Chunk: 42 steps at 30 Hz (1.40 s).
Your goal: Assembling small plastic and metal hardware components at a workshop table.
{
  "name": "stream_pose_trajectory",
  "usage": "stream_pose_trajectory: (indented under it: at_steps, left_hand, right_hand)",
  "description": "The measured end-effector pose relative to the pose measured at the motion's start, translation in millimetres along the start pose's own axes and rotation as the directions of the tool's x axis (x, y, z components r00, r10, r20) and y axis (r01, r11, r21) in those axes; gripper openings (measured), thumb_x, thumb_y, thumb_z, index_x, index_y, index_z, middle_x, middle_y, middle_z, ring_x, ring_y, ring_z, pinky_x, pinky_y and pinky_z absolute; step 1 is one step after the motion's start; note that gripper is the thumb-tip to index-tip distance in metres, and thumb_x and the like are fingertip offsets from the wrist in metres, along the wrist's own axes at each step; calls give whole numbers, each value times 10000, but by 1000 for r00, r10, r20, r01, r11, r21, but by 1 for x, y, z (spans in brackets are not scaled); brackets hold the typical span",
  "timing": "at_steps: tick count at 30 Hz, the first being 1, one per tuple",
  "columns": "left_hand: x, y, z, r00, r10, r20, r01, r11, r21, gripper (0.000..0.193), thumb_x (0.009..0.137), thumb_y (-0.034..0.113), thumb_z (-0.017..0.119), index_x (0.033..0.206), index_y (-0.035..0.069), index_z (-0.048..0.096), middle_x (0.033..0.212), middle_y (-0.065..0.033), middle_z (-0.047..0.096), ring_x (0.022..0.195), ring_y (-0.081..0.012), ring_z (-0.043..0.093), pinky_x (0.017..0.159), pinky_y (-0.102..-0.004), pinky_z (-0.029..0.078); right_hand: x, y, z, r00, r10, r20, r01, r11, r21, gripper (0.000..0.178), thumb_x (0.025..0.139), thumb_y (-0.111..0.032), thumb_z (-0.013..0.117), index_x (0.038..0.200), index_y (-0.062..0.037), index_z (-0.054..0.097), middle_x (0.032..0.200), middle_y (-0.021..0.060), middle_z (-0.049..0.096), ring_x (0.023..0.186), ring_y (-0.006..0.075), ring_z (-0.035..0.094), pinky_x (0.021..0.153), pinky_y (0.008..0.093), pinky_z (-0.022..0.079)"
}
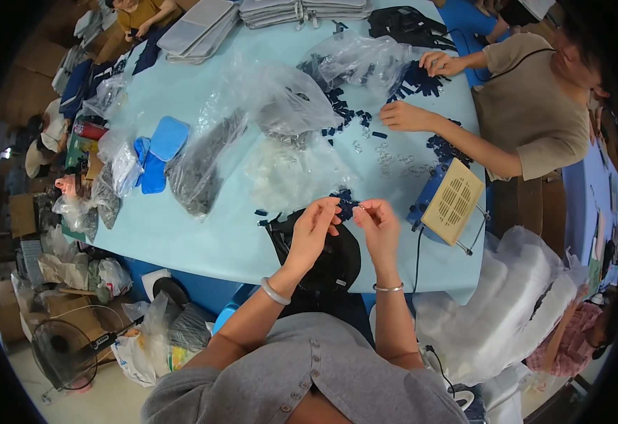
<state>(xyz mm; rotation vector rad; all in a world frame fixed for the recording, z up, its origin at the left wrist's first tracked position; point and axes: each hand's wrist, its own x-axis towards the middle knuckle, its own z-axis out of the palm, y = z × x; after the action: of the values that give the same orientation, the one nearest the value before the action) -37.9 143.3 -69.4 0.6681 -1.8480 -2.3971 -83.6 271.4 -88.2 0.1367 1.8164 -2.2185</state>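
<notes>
Beside one navy heap (345, 201), one left hand (315, 225), one right hand (379, 225).

At six o'clock a gray top (252, 389) is worn, with short sleeves (171, 392) and small buttons (305, 385). A thick silver bangle (274, 292) is worn at seven o'clock, a thin shiny bracelet (388, 288) between four and five.

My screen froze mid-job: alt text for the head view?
The person's left hand and right hand nearly meet by small dark blue pieces, above a black bag at a pale blue table; anything held is too small to tell. Clear plastic bags lie beyond; a co-worker is at right.
</notes>
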Motion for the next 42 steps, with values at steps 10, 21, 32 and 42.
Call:
stream_pose_trajectory:
  at_steps: [10, 21, 32, 42]
  left_hand:
    - [1, -13, -50, 994, -100, 37, 96, 989, 110, 246, 932, 210, 502, 1079, 24, 569, 922, -38, 594, 763, -75, 532, 646, -205, 444]
    - [-10, -12, -83, 987, -158, 29, 154, 981, 122, 182, 924, 176, 506, 1013, 45, 596, 875, -19, 590, 748, -71, 529, 644, -197, 436]
    - [8, 15, -90, 999, -14, 35, 10, 994, 107, 176, 916, 138, 519, 1020, 13, 585, 865, -25, 582, 744, -66, 520, 652, -202, 434]
    - [26, 77, -39, 897, 396, 194, -433, 875, 215, 185, 812, 43, 619, 995, 18, 610, 929, -77, 580, 765, -140, 577, 666, -247, 479]
  right_hand:
    - [80, 56, 9, 927, -369, 73, 297, 599, -743, 90, 760, -112, 654, 824, -59, 620, 679, 96, 579, 600, 244, 564, 559, 339, 448]
    - [219, 105, 66, 930, -365, -51, 95, 372, -923, 239, 706, -231, 658, 887, -75, 651, 805, 146, 626, 792, 357, 608, 688, 431, 494]
    - [139, 24, 50, 997, 19, 78, -18, 1000, -18, 133, 840, -65, 595, 930, 34, 589, 823, 53, 619, 743, 119, 614, 658, 238, 498]
    - [22, -62, 55, 967, -50, 250, 28, 995, 91, 163, 794, -43, 647, 934, 27, 602, 830, 66, 638, 732, 118, 608, 689, 227, 495]
